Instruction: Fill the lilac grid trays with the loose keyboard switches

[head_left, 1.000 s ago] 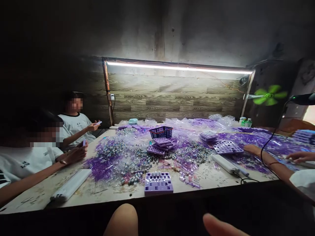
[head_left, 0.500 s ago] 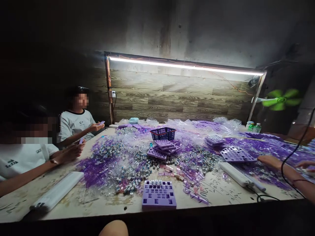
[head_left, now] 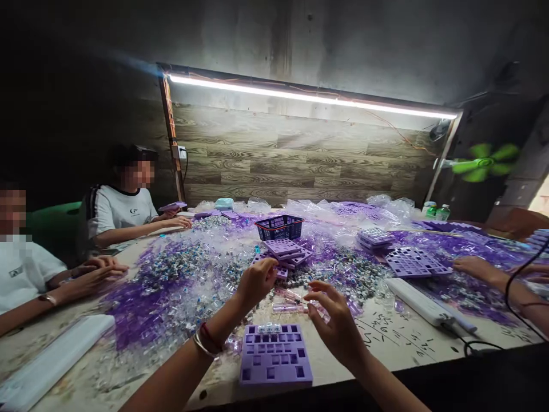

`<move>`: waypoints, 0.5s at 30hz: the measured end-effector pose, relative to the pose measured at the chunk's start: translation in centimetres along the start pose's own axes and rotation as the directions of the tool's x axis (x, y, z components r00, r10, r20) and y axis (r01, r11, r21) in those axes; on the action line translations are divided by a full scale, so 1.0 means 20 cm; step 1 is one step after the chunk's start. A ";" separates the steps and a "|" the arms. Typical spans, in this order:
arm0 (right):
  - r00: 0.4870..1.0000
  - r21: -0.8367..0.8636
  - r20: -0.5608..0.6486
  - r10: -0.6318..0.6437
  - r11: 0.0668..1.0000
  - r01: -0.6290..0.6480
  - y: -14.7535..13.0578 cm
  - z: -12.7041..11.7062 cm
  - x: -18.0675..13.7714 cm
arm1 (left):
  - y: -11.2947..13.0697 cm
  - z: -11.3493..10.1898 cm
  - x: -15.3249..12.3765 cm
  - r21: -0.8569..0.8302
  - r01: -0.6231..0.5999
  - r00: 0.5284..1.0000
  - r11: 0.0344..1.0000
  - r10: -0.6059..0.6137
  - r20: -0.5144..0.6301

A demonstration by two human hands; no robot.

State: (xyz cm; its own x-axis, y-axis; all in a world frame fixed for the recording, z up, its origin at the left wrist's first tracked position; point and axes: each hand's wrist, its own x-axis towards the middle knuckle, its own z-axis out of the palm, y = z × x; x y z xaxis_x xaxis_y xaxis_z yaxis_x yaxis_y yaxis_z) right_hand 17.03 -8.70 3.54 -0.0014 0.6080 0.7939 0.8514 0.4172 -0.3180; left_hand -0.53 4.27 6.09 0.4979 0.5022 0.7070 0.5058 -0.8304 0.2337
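My left hand [head_left: 257, 283] reaches over the heap of small parts, just short of the stacked purple trays [head_left: 283, 247]. Its fingers are bent and drawn together at the tips; whatever they may hold is too small to make out. To its right, my right hand [head_left: 337, 320] hovers above some clear pinkish pieces [head_left: 287, 307], fingers apart, and I see nothing in it. Between my forearms, near the table's front edge, lies a purple block with square holes [head_left: 277, 359]. A few small clear cubes [head_left: 269, 328] sit in its back row.
Loose parts [head_left: 184, 286] cover the table's middle. A dark basket [head_left: 279, 228] stands behind the stack. White bars lie left [head_left: 60, 360] and right [head_left: 418, 300], the right one with a cable. Two co-workers sit left; another person's hand [head_left: 480, 269] works at right beside a holed tray [head_left: 416, 262].
Both my hands have come into view over the table. The view has shifted, and my knee is out of sight. The co-workers' hands at left have lowered to the table.
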 end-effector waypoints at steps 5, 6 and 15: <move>0.965 -0.041 0.141 0.221 0.975 -0.217 0.23 0.05 -0.05 | -0.19 0.18 -0.12 -0.050 0.060 0.964 0.997 -0.045 0.262; 0.951 -0.036 0.159 0.266 0.964 -0.264 0.25 0.05 -0.05 | -0.20 0.20 -0.14 -0.065 0.053 0.950 0.997 -0.030 0.310; 0.860 -0.020 0.026 0.510 0.860 -0.510 0.50 -0.09 -0.09 | -0.24 0.24 -0.16 -0.094 0.026 0.872 0.995 0.023 0.488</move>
State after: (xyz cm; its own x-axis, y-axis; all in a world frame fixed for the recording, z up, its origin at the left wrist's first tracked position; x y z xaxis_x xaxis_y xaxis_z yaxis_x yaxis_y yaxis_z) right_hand 26.53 -6.74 -0.21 0.4195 0.7532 0.5066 0.7435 0.0351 -0.6678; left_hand -1.11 7.77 -0.51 0.7903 0.5364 0.2961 0.4502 -0.8362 0.3132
